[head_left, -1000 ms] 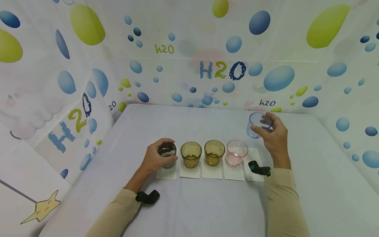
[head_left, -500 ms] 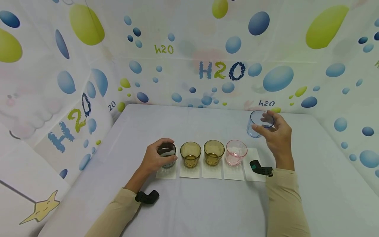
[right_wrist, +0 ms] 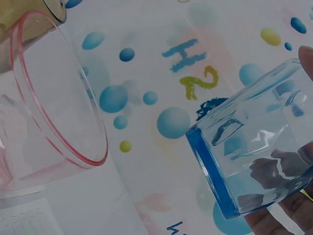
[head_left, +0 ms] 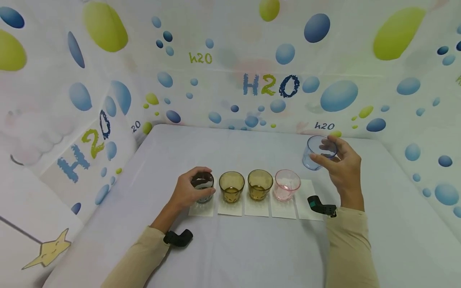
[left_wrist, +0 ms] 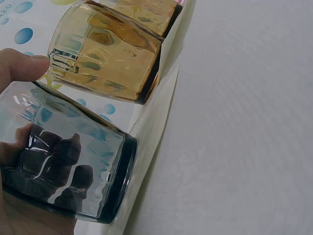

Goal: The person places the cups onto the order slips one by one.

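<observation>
My left hand point(head_left: 191, 190) grips a dark grey-blue tinted glass point(left_wrist: 93, 161) at the left end of a row, thumb and fingers around its sides. It stands on a white paper slip point(head_left: 201, 210). To its right are two amber glasses point(head_left: 232, 187) point(head_left: 260, 185), then a pink-rimmed clear glass point(head_left: 287, 185), all upright. Beyond the right end of the row, my right hand point(head_left: 343, 168) holds a light blue glass point(right_wrist: 254, 142) off the table, its thumb on the near side. In the right wrist view, the thick blue base shows apart from the pink-rimmed glass.
A white cloth covers the table point(head_left: 252, 248). White slips lie in a row under the glasses, and the rightmost slip point(head_left: 306, 204) lies near my right wrist. A printed backdrop point(head_left: 223, 24) with blue and green spots rises behind and at the sides.
My right hand has drifted slightly to the right with the light blue glass. My left hand stays on the dark glass, and the row of glasses has not moved.
</observation>
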Demonstrator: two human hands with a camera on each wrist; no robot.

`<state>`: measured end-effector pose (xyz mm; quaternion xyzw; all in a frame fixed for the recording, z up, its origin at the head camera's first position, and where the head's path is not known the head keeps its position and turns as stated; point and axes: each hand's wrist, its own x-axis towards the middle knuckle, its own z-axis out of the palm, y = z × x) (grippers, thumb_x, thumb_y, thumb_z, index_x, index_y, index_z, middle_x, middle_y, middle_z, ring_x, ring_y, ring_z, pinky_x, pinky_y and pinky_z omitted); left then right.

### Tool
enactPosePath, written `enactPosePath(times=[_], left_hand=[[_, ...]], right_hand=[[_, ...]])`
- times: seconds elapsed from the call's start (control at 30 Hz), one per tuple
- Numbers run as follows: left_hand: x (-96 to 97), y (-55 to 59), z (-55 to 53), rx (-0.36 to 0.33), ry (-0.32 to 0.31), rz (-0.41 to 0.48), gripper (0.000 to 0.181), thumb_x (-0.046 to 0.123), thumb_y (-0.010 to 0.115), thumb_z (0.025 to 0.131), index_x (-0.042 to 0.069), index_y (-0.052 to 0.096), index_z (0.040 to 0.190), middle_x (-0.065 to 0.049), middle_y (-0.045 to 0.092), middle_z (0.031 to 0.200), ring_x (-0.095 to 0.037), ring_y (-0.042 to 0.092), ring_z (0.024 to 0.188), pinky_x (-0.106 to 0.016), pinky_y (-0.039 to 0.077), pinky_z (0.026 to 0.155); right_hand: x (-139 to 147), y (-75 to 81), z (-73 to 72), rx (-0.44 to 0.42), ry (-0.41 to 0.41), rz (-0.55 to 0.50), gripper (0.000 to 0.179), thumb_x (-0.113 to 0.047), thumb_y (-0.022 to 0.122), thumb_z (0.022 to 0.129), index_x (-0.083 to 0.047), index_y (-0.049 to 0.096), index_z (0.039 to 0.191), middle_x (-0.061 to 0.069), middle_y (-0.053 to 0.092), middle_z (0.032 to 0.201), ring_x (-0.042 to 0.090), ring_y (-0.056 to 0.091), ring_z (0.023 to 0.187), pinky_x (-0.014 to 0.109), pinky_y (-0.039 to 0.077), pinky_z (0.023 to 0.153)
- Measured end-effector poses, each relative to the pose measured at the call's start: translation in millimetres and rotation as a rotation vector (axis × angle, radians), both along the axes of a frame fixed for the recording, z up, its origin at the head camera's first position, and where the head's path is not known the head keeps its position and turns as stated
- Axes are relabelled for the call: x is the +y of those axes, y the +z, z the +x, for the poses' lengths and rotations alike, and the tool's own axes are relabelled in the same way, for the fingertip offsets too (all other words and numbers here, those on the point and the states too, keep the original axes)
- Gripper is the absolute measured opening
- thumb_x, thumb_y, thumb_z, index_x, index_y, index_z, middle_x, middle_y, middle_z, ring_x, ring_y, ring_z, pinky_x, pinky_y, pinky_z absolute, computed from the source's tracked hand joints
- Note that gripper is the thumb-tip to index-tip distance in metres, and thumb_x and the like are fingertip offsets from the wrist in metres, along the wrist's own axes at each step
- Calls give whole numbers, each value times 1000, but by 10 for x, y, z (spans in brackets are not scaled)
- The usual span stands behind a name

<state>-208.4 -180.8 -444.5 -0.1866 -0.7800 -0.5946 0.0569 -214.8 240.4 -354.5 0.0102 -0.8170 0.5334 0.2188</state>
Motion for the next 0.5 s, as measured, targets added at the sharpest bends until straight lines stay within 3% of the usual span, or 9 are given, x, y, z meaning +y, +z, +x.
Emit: enactPosePath(times=[0.27, 0.5], left_hand=[[-2, 29, -21, 2, -8, -16, 53, 6, 85, 79, 1, 63, 127, -16, 67, 114, -31, 67, 108, -50, 53, 99], [2, -5, -2, -3, -6, -12, 52, 7, 85, 79, 3, 63, 127, -16, 67, 115, -32, 67, 108, -51, 53, 99]], right_hand=[[-34, 55, -19, 58, 38, 3, 71, -11, 86, 82, -8, 53, 145, 3, 65, 128, 11, 60, 114, 21, 51, 97], [-45, 77, -32, 21, 75, 83, 69, -18, 86, 84, -7, 53, 143, 5, 64, 125, 13, 59, 114, 18, 51, 95]])
